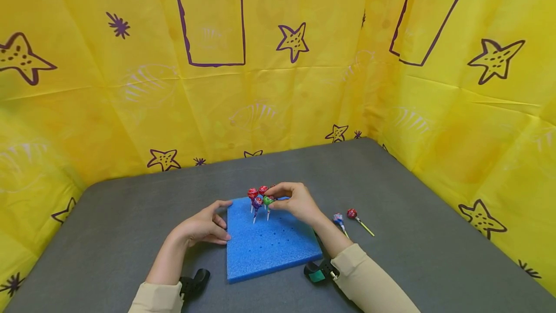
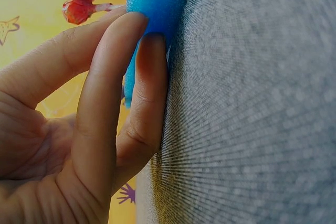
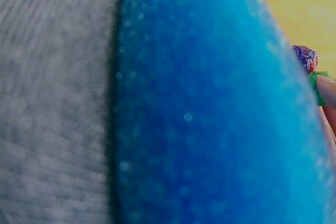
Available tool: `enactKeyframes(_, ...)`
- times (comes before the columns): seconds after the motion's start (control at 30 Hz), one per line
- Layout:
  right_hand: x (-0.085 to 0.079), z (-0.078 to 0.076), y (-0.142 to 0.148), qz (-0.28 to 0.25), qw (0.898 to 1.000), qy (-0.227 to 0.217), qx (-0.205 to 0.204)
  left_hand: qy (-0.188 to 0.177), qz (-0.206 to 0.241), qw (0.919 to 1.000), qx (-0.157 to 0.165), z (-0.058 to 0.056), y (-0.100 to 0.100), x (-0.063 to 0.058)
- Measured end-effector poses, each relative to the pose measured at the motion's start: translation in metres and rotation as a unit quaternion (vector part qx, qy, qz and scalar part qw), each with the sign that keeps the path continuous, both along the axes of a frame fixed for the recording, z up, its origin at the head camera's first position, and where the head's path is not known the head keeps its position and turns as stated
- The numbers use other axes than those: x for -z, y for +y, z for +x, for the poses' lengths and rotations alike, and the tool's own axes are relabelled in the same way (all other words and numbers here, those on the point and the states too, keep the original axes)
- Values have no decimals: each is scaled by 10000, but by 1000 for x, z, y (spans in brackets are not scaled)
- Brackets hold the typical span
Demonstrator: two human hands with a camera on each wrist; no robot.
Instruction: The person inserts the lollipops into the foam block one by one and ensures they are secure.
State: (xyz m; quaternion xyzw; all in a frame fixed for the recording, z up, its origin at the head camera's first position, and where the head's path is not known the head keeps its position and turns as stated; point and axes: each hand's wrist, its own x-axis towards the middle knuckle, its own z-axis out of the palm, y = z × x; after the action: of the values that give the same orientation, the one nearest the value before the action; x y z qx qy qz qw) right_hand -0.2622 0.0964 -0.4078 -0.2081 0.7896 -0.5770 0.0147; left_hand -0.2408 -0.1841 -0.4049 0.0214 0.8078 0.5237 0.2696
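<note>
A blue foam board (image 1: 269,250) with several small holes lies on the grey table. Along its left edge rests my left hand (image 1: 201,225), fingertips touching the side; the left wrist view shows the fingers (image 2: 97,114) against the foam. My right hand (image 1: 297,202) pinches the wrapped head of a green lollipop (image 1: 268,200), whose white stick stands upright at the board. Beside it stand a purple lollipop (image 1: 257,203), a red lollipop (image 1: 252,192) and another red lollipop (image 1: 262,190). Something behind the right fingers is mostly hidden. In the right wrist view, foam covers most of the hand.
To the right of the board, a blue-wrapped lollipop (image 1: 338,219) and a dark red lollipop (image 1: 352,213) lie on the grey table (image 1: 391,264), with yellow-green sticks. Yellow patterned cloth (image 1: 260,86) hangs behind and at both sides.
</note>
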Motion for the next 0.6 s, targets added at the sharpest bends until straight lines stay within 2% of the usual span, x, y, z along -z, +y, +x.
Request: enactKeyframes(0.6,-1,0,1,193,9998,13,-10,-31,103,9999,52,1,0,-2)
